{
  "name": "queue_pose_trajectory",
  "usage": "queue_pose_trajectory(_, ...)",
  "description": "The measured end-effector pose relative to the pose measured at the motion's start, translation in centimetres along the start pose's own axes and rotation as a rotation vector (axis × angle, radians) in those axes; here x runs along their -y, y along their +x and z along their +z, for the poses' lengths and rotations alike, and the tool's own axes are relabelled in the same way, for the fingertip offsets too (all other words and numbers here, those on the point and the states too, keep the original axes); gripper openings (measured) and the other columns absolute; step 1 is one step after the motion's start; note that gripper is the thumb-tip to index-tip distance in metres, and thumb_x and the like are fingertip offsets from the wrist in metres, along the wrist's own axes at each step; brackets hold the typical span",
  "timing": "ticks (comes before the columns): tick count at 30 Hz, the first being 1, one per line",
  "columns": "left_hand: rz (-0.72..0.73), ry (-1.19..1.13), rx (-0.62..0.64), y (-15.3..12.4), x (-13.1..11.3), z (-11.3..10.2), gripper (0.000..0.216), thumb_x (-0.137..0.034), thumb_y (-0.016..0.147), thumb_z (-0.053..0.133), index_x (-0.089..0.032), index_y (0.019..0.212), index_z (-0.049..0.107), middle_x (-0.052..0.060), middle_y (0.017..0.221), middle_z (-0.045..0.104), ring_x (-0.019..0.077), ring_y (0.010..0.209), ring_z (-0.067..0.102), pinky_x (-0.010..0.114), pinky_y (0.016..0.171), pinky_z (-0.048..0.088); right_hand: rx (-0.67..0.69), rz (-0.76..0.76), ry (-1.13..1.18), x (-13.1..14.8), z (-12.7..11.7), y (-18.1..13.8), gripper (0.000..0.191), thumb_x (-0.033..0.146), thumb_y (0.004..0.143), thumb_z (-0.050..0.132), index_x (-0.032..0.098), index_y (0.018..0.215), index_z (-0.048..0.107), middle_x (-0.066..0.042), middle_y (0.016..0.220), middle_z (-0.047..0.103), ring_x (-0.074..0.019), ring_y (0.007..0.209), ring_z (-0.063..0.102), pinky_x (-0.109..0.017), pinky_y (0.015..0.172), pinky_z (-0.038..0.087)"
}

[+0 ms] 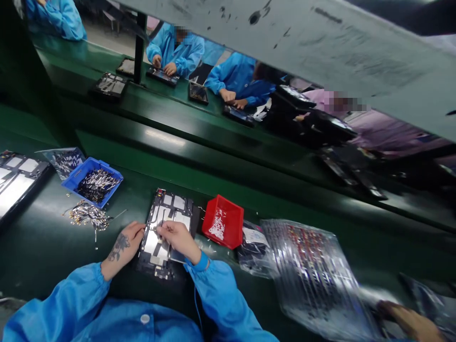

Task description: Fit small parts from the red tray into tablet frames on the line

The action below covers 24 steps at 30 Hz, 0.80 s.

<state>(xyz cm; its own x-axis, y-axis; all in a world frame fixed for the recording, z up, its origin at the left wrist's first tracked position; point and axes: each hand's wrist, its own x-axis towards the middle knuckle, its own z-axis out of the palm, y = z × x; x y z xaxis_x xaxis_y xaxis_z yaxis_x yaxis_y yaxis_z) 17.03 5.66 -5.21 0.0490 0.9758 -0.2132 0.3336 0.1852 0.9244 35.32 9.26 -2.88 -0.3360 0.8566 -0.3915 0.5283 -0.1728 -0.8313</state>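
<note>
An opened tablet (158,244), with silver battery panels and black edges, lies before me on the green bench. My left hand (124,247) is closed on its left edge, fingers curled along the side. Over the middle of the tablet, my right hand (180,240) has its thumb and fingertips pinched together close to the surface; whatever is between them is too small to make out. Left of the tablet are a blue bin (116,183) of small cables and a loose pile of similar cables (89,216). A red bin (235,221) with small white pieces stands to the right.
Stacked clear plastic trays (317,270) lie at right, beside a plastic bag (252,251). Another person's hand (409,320) is at the lower right. A second opened tablet (17,180) sits far left. Co-workers in blue work across the line, under a grey overhead beam (320,52).
</note>
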Motion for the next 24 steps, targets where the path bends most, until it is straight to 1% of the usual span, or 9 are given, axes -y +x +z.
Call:
queue_pose_trajectory(3,-0.064,-0.082,0.055,-0.3,0.1,0.3,0.028,-0.030,0.081,0.045,-0.020,0.087,0.071,0.002,0.074,0.057,0.0149,0.059,0.057,0.025,0.052,0.049,0.026,0.019,-0.014,0.0,-0.1,0.9,0.034,0.041,0.082,0.055,0.018,0.058,0.052,0.005,0.048,0.049,-0.0072,0.041,0.040,-0.019,0.043,0.030)
queue_pose_trajectory(4,-0.101,-0.115,0.073,-0.2,0.2,0.3,0.029,-0.032,0.080,0.045,-0.019,0.087,0.070,0.001,0.072,0.056,0.0137,0.056,0.056,0.025,0.050,0.048,0.028,0.022,-0.028,0.0,-0.1,1.2,0.032,0.038,0.082,0.055,0.018,0.057,0.052,0.005,0.049,0.050,-0.0070,0.042,0.041,-0.019,0.045,0.030)
queue_pose_trajectory(7,-0.243,-0.201,0.122,0.6,0.3,0.0,0.031,-0.035,0.077,0.046,-0.016,0.090,0.066,-0.002,0.063,0.054,0.0125,0.051,0.054,0.024,0.048,0.047,0.020,0.026,-0.089,0.3,-0.2,1.7,0.028,0.030,0.081,0.056,0.017,0.056,0.053,0.004,0.051,0.052,-0.0074,0.047,0.042,-0.019,0.048,0.030)
queue_pose_trajectory(9,-0.308,-0.220,0.154,1.3,0.3,-0.2,0.031,-0.036,0.076,0.045,-0.015,0.089,0.064,-0.003,0.055,0.053,0.0131,0.049,0.054,0.024,0.048,0.046,0.003,0.027,-0.141,0.7,-0.2,2.0,0.028,0.027,0.081,0.057,0.017,0.055,0.052,0.005,0.050,0.050,-0.0079,0.049,0.042,-0.020,0.050,0.028)
queue_pose_trajectory(13,-0.328,-0.175,0.213,2.2,0.1,-0.3,0.027,-0.039,0.076,0.046,-0.016,0.080,0.060,-0.005,0.047,0.052,0.0112,0.041,0.048,0.021,0.041,0.038,-0.034,0.029,-0.227,1.5,0.0,2.0,0.028,0.022,0.079,0.058,0.018,0.052,0.050,0.006,0.048,0.043,-0.0089,0.051,0.038,-0.022,0.053,0.025)
queue_pose_trajectory(17,-0.337,-0.102,0.232,2.5,-0.1,-0.4,0.025,-0.041,0.076,0.048,-0.018,0.074,0.057,-0.007,0.043,0.050,0.0089,0.035,0.041,0.020,0.038,0.030,-0.047,0.026,-0.297,1.8,0.1,1.9,0.028,0.020,0.079,0.058,0.018,0.053,0.050,0.006,0.048,0.043,-0.0089,0.050,0.038,-0.022,0.054,0.024)
queue_pose_trajectory(22,-0.335,-0.055,0.248,2.9,-0.7,-0.7,0.019,-0.036,0.073,0.050,-0.018,0.068,0.054,-0.008,0.041,0.045,0.0083,0.035,0.037,0.020,0.039,0.027,-0.056,0.002,-0.356,1.9,0.1,1.7,0.028,0.019,0.081,0.058,0.018,0.053,0.050,0.006,0.049,0.044,-0.0086,0.049,0.039,-0.022,0.053,0.025)
queue_pose_trajectory(24,-0.329,-0.043,0.252,3.1,-1.0,-0.8,0.015,-0.032,0.070,0.050,-0.018,0.066,0.054,-0.008,0.042,0.044,0.0083,0.036,0.039,0.020,0.040,0.027,-0.077,-0.022,-0.346,1.8,0.2,1.6,0.024,0.018,0.080,0.058,0.019,0.057,0.053,0.005,0.052,0.046,-0.0089,0.051,0.041,-0.022,0.053,0.027)
